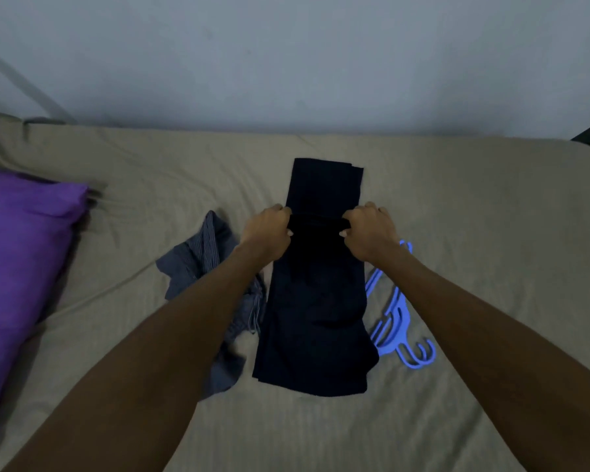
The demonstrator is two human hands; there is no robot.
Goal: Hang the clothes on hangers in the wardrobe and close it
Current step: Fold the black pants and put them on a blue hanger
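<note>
Beige bedsheet point(457, 199) under everything; dark trousers point(315, 318) lie lengthwise mid-bed, and my left hand point(268, 229) and right hand point(368, 229) each pinch a folded edge, blue hangers point(394, 327) just right.

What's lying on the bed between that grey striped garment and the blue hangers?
In the head view, the dark trousers lie between the grey striped garment and the blue hangers, gripped by the left hand and right hand.
</note>
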